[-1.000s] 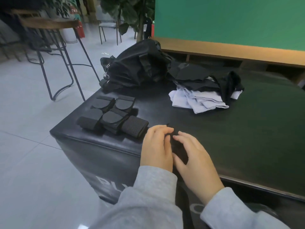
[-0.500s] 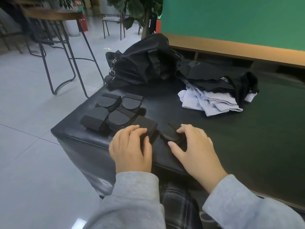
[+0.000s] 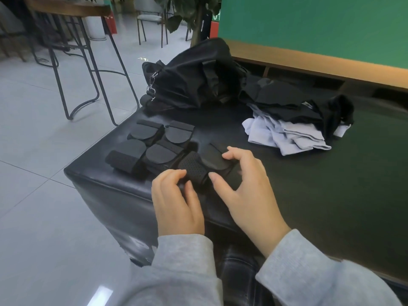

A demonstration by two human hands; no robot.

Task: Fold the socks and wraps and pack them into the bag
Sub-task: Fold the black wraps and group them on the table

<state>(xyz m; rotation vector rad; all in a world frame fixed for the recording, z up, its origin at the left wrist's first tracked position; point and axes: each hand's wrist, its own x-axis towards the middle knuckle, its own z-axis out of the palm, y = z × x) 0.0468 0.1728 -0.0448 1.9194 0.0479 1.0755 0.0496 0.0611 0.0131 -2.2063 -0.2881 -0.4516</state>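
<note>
Wraps (image 3: 152, 146), black and already folded, lie in a tight cluster on the near left corner of the black counter (image 3: 309, 195), four of them touching one another in two rows. A fifth folded wrap (image 3: 198, 165), with a perforated band and a smooth rounded flap, sits just right of that cluster, touching it, and both hands are on it. In the left hand (image 3: 176, 199), the grip is curled, its fingertips and thumb pinching the near left end of this wrap. In the right hand (image 3: 247, 184), the grip is arched over the wrap's right side, with the thumb at the near edge and the fingertips at the far edge, so the piece is held between them. Both arms wear grey sleeves (image 3: 183, 268).

Farther back on the counter, a black bag (image 3: 194, 78) slumps at the far left edge, with a metal clip showing on its left side. To its right, well apart from the hands, lies a loose heap of black socks (image 3: 298, 102) over pale lavender socks (image 3: 287, 133), unfolded. Beyond the counter stand metal-legged stools (image 3: 84, 62) on a grey tiled floor (image 3: 33, 129), with a green wall panel (image 3: 320, 25) at the far right.
</note>
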